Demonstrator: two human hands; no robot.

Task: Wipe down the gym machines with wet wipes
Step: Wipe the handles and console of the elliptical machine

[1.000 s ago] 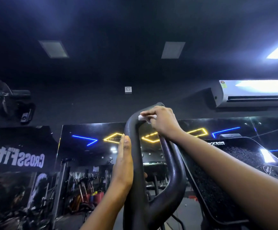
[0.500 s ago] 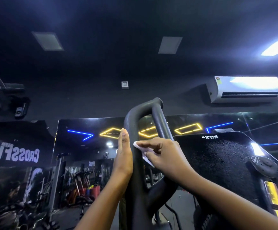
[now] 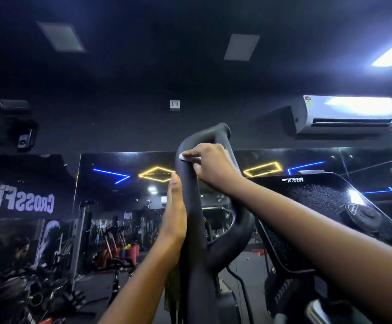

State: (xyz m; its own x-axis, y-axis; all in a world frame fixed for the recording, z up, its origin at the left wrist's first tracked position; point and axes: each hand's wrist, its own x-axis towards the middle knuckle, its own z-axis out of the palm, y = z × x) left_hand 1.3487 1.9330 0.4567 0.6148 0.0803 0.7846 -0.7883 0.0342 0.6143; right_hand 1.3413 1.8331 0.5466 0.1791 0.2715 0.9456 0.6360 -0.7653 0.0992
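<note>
- Far left of both hands, I see mirrored white "CrossFit" lettering (image 3: 19, 202) on the dark wall, well apart from the work.
- My left hand (image 3: 175, 211) lies flat against the left side of the black padded loop handle (image 3: 193, 206). The fingers are straight and point upward, the palm presses the bar, and nothing is curled round it.
- The black padded loop handle rises between the two hands, and its rounded top stands just above the right hand's knuckles.
- The small white wet wipe (image 3: 183, 157) sits on the upper left bend of the handle, just above the left hand's fingertips. Only a thin strip of it shows under the right hand's fingers.
- My right hand (image 3: 211, 164) is curled over the handle from the right. Its fingers and thumb pinch the wipe and hold it against the bar.
- Right of that hand, below the forearm, is a black speckled console panel (image 3: 319, 197) marked "VIVA FITNESS".
- Above and right of the grip, a white wall air conditioner (image 3: 349, 113) hangs, well apart.
</note>
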